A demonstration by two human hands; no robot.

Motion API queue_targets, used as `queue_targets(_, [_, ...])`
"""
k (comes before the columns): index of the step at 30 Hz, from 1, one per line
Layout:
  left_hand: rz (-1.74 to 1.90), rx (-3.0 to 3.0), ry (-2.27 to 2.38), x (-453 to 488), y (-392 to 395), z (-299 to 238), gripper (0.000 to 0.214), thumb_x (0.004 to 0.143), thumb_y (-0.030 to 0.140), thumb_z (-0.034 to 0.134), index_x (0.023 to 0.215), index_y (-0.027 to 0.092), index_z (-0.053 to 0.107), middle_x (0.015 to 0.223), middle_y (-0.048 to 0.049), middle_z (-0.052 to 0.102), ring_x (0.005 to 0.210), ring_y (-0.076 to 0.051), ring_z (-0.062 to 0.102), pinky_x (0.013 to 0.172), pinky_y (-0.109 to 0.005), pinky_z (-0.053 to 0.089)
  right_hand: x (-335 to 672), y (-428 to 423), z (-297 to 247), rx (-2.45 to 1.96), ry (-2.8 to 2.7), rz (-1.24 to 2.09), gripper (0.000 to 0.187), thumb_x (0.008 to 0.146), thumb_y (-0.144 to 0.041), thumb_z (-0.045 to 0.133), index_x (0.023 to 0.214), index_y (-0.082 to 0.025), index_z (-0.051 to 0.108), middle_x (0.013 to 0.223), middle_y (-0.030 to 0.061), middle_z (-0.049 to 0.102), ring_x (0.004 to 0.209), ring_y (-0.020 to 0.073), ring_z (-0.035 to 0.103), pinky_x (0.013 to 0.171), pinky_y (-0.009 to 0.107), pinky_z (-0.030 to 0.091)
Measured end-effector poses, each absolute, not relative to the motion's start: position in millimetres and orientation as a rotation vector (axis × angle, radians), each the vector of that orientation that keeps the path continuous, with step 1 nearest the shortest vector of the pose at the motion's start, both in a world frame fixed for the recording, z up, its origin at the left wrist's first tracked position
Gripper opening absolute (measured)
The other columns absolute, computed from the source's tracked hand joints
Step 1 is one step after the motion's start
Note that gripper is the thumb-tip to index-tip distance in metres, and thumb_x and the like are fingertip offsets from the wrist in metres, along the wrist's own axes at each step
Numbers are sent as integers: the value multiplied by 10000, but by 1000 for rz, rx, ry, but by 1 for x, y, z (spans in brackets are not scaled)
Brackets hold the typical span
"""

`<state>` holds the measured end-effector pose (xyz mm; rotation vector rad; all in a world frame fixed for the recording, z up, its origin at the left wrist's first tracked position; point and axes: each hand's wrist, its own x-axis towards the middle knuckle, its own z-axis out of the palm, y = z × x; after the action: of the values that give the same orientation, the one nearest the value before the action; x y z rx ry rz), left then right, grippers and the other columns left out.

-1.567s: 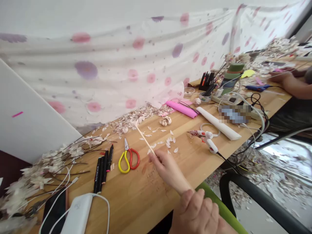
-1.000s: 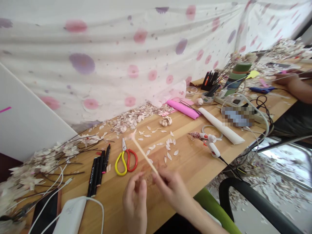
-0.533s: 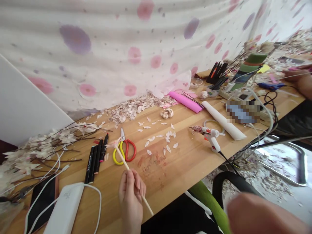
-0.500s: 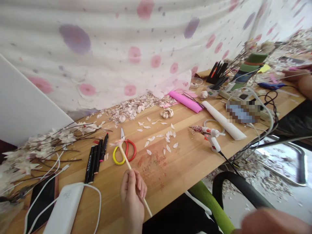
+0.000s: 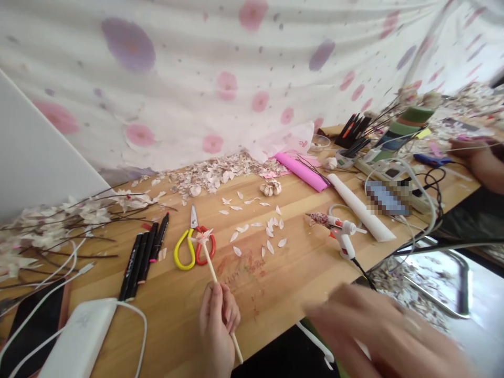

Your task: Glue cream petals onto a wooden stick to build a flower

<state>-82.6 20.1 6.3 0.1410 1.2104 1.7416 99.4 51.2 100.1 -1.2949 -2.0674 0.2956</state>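
My left hand [image 5: 219,320] is closed around a thin wooden stick [image 5: 210,265], with pale pinkish petals [image 5: 202,237] spread at its upper end. Behind that petal end lie scissors [image 5: 185,249] with one yellow and one red handle loop. At the lower right, my right hand [image 5: 378,325] is raised over the table's front edge, smeared by motion, so its fingers cannot be read. Beyond it a white glue gun [image 5: 344,236] rests on the table, its speckled nozzle facing left. Loose white petals [image 5: 270,231] are scattered between the scissors and the glue gun.
Black markers [image 5: 136,265], a white power bank [image 5: 81,336] and twigs with pale flowers [image 5: 86,215] lie at left. A garlic bulb [image 5: 271,187], pink roll [image 5: 301,171] and white roll [image 5: 360,206] are farther back. Cables surround a power strip [image 5: 388,170]. Another person's hand [image 5: 468,147] is at far right.
My right hand has come up and leftward from the lower right corner toward the glue gun. My left hand keeps the stick, its petal end now over the red scissor loop. The view has shifted slightly.
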Motion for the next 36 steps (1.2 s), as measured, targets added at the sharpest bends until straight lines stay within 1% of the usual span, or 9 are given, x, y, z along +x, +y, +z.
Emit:
queue_targets(4, [1691, 147, 1201, -82, 18, 2, 418, 798, 531, 741, 672, 166, 581, 462, 97, 373, 376, -25, 258, 365, -141, 217, 90, 108, 71, -1187, -2230, 399, 210, 994, -266, 514, 967, -211, 714, 815, 73, 684, 726, 187, 667, 641, 292, 563])
queue_targets(9, [1620, 179, 1198, -83, 15, -4, 377, 847, 514, 694, 723, 170, 602, 475, 92, 383, 386, -33, 270, 377, -142, 225, 84, 150, 37, -1059, -2478, 453, 354, 960, -43, 413, 1075, -219, 698, 1135, 119, 663, 1058, 252, 596, 897, 416, 542])
queue_targets(13, [1613, 177, 1219, -83, 15, -6, 411, 816, 560, 706, 726, 171, 608, 465, 99, 376, 375, -29, 259, 370, -135, 205, 75, 162, 30, -978, -2623, 470, 347, 923, -9, 465, 1056, -229, 697, 1348, 116, 586, 1292, 302, 435, 1058, 506, 446])
queue_targets(17, [1620, 170, 1223, -81, 16, -4, 435, 785, 577, 727, 703, 168, 603, 449, 104, 374, 351, -17, 247, 363, -130, 191, 68, 168, 22, -970, -2689, 510, 236, 916, -33, 513, 937, -197, 682, 1394, 140, 549, 1382, 341, 344, 1096, 574, 395])
queue_targets(23, [1644, 150, 1242, -78, 16, 0, 448, 795, 577, 717, 680, 167, 578, 458, 112, 346, 349, -8, 237, 369, -122, 177, 65, 170, 21, -1038, -2569, 669, 163, 884, -78, 597, 792, -203, 645, 1241, 118, 637, 1359, 330, 385, 1127, 577, 347])
queue_targets(25, [1642, 146, 1246, -78, 16, 0, 448, 785, 581, 724, 686, 166, 585, 456, 113, 351, 347, -7, 236, 366, -120, 179, 66, 170, 24, -1068, -2460, 765, 121, 874, -129, 638, 784, -207, 655, 1166, 103, 672, 1295, 314, 461, 1095, 536, 391])
queue_targets(27, [1639, 146, 1246, -78, 16, -1, 446, 779, 582, 730, 697, 165, 597, 459, 109, 365, 347, -7, 241, 363, -116, 182, 70, 171, 26, -1119, -2315, 876, 86, 899, -235, 640, 823, -202, 663, 1059, 92, 705, 1115, 272, 596, 968, 461, 499])
queue_targets(31, [1643, 153, 1241, -79, 16, -1, 443, 782, 578, 730, 698, 162, 603, 468, 102, 382, 349, -5, 248, 360, -110, 190, 87, 178, 34, -1230, -2000, 1053, 302, 958, -449, 530, 942, -167, 637, 888, 72, 724, 782, 182, 685, 695, 315, 551])
queue_targets(36, [1655, 159, 1248, -78, 16, -2, 464, 771, 604, 726, 692, 164, 603, 461, 100, 385, 351, -5, 252, 357, -107, 198, 102, 179, 39, -1260, -1833, 1179, 420, 865, -565, 612, 966, -159, 640, 852, 74, 743, 766, 186, 706, 646, 285, 534])
